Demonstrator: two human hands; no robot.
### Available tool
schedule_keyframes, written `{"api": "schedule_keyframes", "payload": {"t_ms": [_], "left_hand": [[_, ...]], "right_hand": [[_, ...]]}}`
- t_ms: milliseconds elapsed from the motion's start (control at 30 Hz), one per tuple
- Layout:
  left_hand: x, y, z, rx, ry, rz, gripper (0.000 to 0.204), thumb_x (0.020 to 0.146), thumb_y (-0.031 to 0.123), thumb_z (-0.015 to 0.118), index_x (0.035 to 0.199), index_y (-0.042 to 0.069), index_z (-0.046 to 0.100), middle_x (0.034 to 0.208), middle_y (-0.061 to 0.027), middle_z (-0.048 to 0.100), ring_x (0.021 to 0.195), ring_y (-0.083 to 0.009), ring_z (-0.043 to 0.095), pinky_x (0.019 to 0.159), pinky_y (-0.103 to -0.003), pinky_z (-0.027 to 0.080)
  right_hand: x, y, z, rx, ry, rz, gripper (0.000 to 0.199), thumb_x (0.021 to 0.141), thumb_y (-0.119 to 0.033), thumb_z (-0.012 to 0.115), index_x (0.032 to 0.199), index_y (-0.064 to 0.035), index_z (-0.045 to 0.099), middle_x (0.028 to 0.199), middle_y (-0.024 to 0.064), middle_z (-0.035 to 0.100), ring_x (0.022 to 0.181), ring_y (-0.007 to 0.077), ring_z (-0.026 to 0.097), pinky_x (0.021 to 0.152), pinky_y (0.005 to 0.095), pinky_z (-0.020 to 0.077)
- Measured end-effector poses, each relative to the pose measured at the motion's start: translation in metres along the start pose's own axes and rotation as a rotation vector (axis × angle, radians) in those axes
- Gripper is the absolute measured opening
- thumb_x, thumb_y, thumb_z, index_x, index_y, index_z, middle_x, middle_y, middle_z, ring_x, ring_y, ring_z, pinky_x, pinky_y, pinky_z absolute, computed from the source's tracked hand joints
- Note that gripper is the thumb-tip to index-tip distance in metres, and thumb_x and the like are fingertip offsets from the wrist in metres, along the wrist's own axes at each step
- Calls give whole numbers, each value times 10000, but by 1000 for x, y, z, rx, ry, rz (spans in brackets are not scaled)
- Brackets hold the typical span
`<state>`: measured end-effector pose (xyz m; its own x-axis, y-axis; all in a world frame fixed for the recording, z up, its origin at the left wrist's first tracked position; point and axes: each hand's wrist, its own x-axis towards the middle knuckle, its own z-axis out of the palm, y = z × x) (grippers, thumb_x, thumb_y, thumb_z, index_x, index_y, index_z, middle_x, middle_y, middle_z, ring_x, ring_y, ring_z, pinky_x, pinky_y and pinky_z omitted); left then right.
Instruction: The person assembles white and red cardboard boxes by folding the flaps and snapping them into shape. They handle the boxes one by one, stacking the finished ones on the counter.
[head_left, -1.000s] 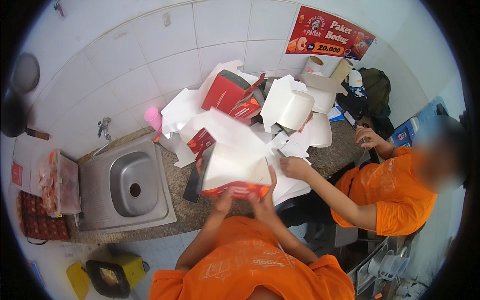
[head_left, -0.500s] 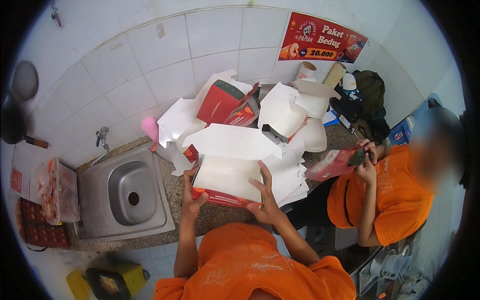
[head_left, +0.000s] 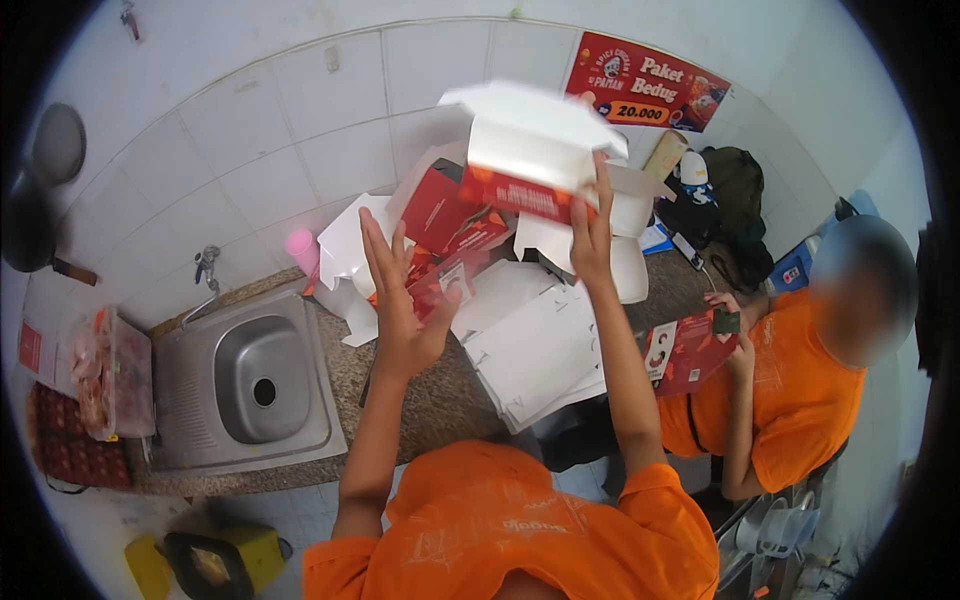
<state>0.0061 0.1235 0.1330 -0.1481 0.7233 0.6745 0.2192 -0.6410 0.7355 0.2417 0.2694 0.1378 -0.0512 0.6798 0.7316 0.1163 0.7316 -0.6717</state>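
Red-and-white cardboard box with its lid open [head_left: 530, 155] hangs over heaped red and white cardboard cartons [head_left: 430, 208] on the speckled stone table [head_left: 430, 420], long axis running left to right, dipping rightward. Remotely, I see my bare right hand [head_left: 593, 240] nearer, gripping its right end; my bare left hand [head_left: 410, 325] is spread, apparently empty, to its left.

The sink [head_left: 180, 385] was set into the countertop's [head_left: 425, 415] left part, its faucet [head_left: 207, 266] behind it and a plastic tub [head_left: 130, 385] to its left. A cup [head_left: 302, 248] stood beyond its back right corner. Cartons [head_left: 435, 210] lay piled mid-counter; the right hand [head_left: 594, 238] held another carton [head_left: 515, 193] above them. Flat carton blanks [head_left: 540, 350] lay in front. Farther right lay a phone [head_left: 688, 252], with a backpack [head_left: 740, 190] behind it.
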Motion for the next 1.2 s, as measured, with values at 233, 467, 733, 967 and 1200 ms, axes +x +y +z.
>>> {"api": "schedule_keyframes", "payload": {"t_ms": [233,467,733,967,1200], "left_hand": [[-84,-43,-16,154,-198,-232,589,958,175,645,1492,28,446,1559,-190,405,1345,-315,510,1058,-412,449],[-205,-71,-15,-12,-354,-866,398,1030,211,588,1402,73,565,1292,-111,669,1138,-193,646,967,-342,491],[-213,-98,16,-86,-390,-887,345,1020,197,618,1343,76,605,1202,-82,693,1065,-157,656,927,-304,508],[-194,-101,36,-126,-451,-913,318,1011,237,641,1282,70,635,1118,-62,694,1047,-147,635,908,-314,503],[-198,-115,49,-257,-471,-1004,493,977,288,678,1392,78,515,1239,-89,615,1080,-206,631,860,-332,533]], "right_hand": [[-72,104,-21,-521,-23,175,532,925,-229,713,1355,4,503,1302,213,596,1234,380,567,1039,463,439],[-350,75,15,-955,-923,495,903,886,-544,677,1547,-49,311,1576,379,196,1469,567,171,1152,670,232],[-291,93,-12,-647,-621,659,283,801,-305,809,811,-33,729,713,173,667,670,369,660,651,438,514],[-205,64,-26,-419,-597,974,477,886,-419,769,689,6,681,546,58,553,535,107,438,531,350,397],[-198,58,-41,-174,-577,880,425,921,-359,738,702,0,673,598,-38,567,579,67,483,545,269,388]]}}
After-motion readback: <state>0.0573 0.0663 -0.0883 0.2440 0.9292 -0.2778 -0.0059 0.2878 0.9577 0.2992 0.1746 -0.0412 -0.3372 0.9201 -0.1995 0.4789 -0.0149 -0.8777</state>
